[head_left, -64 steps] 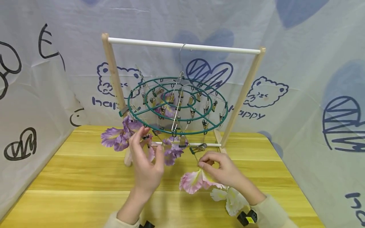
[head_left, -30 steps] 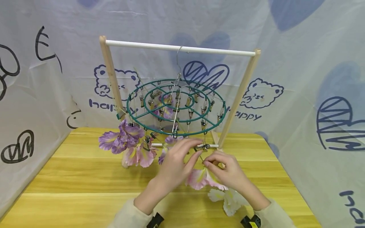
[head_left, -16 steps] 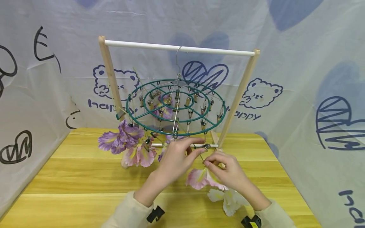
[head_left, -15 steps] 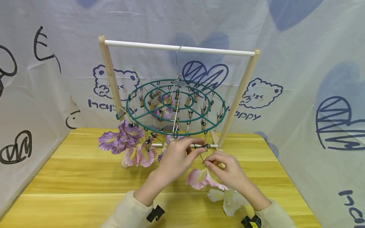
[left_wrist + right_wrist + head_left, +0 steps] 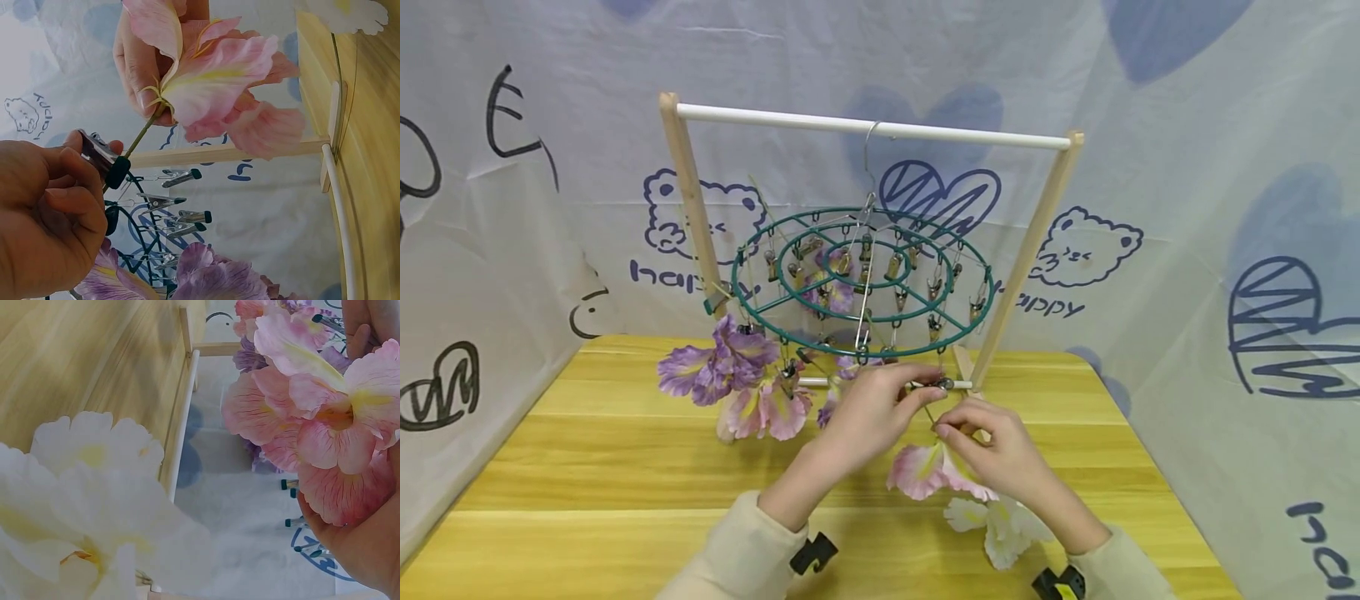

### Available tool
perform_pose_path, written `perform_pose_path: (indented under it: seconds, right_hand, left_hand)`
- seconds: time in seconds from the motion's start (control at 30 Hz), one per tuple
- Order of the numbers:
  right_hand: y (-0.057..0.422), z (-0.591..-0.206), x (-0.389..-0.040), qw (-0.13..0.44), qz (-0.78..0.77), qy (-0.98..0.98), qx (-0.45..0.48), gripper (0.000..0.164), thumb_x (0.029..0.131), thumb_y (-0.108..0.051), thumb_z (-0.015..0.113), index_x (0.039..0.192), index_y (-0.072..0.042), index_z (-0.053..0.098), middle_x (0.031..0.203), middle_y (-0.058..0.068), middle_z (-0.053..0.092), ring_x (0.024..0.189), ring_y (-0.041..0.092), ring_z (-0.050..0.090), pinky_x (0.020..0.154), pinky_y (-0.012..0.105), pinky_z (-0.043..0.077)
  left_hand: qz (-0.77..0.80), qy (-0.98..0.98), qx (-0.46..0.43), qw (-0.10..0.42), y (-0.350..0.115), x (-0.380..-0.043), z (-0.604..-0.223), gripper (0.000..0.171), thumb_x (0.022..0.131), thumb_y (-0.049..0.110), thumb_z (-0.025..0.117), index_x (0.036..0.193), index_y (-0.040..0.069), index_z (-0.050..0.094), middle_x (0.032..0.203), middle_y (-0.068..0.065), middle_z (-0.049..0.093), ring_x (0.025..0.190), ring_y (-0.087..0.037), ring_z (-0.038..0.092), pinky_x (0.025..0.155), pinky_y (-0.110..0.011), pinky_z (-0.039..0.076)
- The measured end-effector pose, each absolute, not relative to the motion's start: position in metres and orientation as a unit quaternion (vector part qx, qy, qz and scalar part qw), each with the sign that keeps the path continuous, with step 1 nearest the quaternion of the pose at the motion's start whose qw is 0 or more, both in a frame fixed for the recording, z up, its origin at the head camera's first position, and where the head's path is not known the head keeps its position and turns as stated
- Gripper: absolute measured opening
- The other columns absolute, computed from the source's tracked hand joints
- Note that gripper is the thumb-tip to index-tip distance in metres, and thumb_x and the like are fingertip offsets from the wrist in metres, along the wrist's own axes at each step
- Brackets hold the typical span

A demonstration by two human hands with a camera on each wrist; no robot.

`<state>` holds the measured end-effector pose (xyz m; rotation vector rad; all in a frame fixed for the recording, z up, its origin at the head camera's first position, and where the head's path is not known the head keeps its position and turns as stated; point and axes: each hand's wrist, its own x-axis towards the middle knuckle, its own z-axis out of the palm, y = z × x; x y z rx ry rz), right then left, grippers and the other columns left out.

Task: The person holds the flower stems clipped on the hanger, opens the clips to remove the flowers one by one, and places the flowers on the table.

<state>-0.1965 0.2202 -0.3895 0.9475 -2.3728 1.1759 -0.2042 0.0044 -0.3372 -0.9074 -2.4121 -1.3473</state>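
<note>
Pinching metal clip [image 5: 97,152] in left grip [image 5: 876,408], pink flower [image 5: 212,87] by stem [image 5: 139,136] in right grip [image 5: 996,440]

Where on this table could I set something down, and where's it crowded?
The table is barest between its left edge and the left sleeve, nearer you than the purple flower. A narrower bare patch lies between the right hand and the right edge. The left hand, clips and held pink flower crowd together beneath the green hanger.
</note>
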Motion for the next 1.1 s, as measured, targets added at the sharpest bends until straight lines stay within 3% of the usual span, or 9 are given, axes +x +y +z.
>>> perform_pose_path:
  seconds: [0.23,0.33,0.5,0.6,0.97,1.1]
  right_hand:
    - [0.221,-0.3881,-0.1963,0.166,0.411,-0.832,0.335,0.017,0.097,-0.001,0.071,0.097,-0.017,0.077,0.093,-0.005,0.072,0.077,0.007,0.065,0.068,0.026,0.057]
    - [0.2209,-0.387,-0.1955,0.159,0.416,-0.83,0.336,0.015,0.097,-0.002,0.072,0.099,-0.017,0.078,0.094,-0.003,0.073,0.078,0.008,0.066,0.068,0.026,0.058]
    - [0.2208,-0.386,-0.1945,0.151,0.419,-0.829,0.338,0.015,0.097,-0.003,0.073,0.102,-0.016,0.078,0.098,0.001,0.074,0.081,0.01,0.066,0.068,0.027,0.058]
    - [0.2211,-0.3862,-0.1947,0.153,0.416,-0.83,0.339,0.015,0.096,-0.003,0.073,0.102,-0.016,0.078,0.098,0.002,0.074,0.081,0.01,0.066,0.067,0.027,0.057]
    - [0.2214,-0.3864,-0.1961,0.166,0.409,-0.83,0.342,0.016,0.095,-0.002,0.074,0.101,-0.017,0.078,0.097,0.001,0.074,0.079,0.009,0.063,0.066,0.025,0.055]
    - [0.2209,-0.3858,-0.1963,0.165,0.407,-0.829,0.346,0.016,0.094,-0.002,0.075,0.1,-0.017,0.078,0.097,0.001,0.074,0.079,0.009,0.062,0.063,0.026,0.054]
  left_hand:
    - [-0.475,-0.812,-0.313,0.131,0.0078,-0.2061,-0.3398,0.025,0.101,0.02,0.068,0.121,0.006,0.076,0.118,-0.005,0.076,0.089,-0.017,0.073,0.074,-0.026,0.058]
    - [-0.472,-0.815,-0.31,0.133,0.0082,-0.2066,-0.3402,0.024,0.102,0.02,0.067,0.12,0.006,0.075,0.116,-0.004,0.076,0.08,-0.013,0.069,0.069,-0.025,0.056]
    - [-0.465,-0.822,-0.305,0.121,0.0089,-0.2067,-0.3404,0.023,0.102,0.018,0.066,0.121,0.006,0.073,0.114,-0.004,0.076,0.056,-0.005,0.046,0.051,-0.021,0.042]
    - [-0.465,-0.821,-0.307,0.121,0.0098,-0.2072,-0.3411,0.021,0.103,0.016,0.065,0.12,0.006,0.073,0.113,-0.005,0.077,0.052,-0.002,0.039,0.048,-0.02,0.037]
    - [-0.453,-0.816,-0.318,0.168,0.0121,-0.2083,-0.3443,0.013,0.102,0.011,0.065,0.112,0.008,0.073,0.108,-0.002,0.078,0.053,-0.002,0.039,0.048,-0.02,0.035]
    - [-0.446,-0.821,-0.313,0.172,0.0125,-0.208,-0.3437,0.012,0.102,0.01,0.066,0.111,0.01,0.073,0.107,0.0,0.078,0.058,-0.004,0.046,0.047,-0.021,0.035]
